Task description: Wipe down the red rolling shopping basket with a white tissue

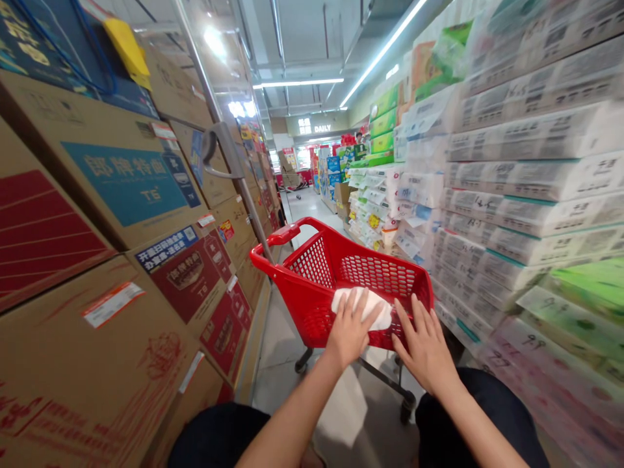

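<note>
A red plastic shopping cart [312, 318] with a perforated basket stands in front of me on dark wheels. Against the near side of its basket lies a white cloth [375, 311], which looks like a folded wipe. My left hand [350, 331] rests on this cloth with its fingers spread, pressing it flat rather than wrapping round it. Off to the right of the cloth, my right hand [423, 338] is held at the basket's near corner, fingers stretched out and apart, with nothing in it. Whether its fingertips touch the plastic I cannot tell.
Stacked cardboard boxes [92, 390] line the left side, with a metal pole with a grey handle [221, 149] beside them. Piles of packaged tissue paper [517, 175] rise on the right. Between them the tiled aisle floor [312, 211] runs back toward more shelves and a distant person [359, 148].
</note>
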The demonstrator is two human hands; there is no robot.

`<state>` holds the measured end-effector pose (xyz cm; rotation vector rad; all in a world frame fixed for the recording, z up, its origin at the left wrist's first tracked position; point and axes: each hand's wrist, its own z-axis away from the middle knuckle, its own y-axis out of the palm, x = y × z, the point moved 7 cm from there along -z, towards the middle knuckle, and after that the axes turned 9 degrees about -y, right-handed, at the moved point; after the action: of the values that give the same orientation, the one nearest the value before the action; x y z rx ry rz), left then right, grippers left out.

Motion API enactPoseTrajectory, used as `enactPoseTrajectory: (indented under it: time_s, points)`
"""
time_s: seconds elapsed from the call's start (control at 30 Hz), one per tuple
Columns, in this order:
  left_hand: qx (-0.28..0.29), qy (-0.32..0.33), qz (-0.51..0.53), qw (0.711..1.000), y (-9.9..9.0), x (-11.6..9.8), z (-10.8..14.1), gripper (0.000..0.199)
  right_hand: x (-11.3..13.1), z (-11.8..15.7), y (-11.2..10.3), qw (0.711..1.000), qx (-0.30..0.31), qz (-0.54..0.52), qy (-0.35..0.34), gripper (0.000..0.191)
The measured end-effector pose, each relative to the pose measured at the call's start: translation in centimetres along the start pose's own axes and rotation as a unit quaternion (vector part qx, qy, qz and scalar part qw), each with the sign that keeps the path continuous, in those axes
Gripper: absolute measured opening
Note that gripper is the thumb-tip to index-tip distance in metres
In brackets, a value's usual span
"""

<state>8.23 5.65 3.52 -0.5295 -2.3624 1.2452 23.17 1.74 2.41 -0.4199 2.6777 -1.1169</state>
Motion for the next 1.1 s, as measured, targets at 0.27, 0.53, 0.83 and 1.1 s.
enactPoseTrajectory:
  time_s: [0.27, 0.53, 0.83, 1.1]
  points:
    - [-0.021, -0.129, -0.042, 0.991, -2.1, 14.3, -0.2, 0.085, -0.4, -0.2, 0.0, 1.0, 0.004, 0.0, 0.005, 0.08]
    - [-0.018, -0.086, 0.044, 0.995, -0.4, 7.0, 0.1, 0.088, 2.0, -0.3, -0.5, 1.0, 0.005, -0.019, -0.011, 0.085]
    - [-0.02, -0.105, 0.064, 0.992, -0.6, 4.0, 0.8, 0.094, 4.2, 0.0, -1.2, 0.999, 0.009, -0.039, -0.021, 0.09]
    - [0.013, 0.007, 0.075, 0.997, -0.3, 3.3, 1.3, 0.088, 5.1, 0.5, -2.3, 0.996, 0.025, -0.057, -0.06, 0.089]
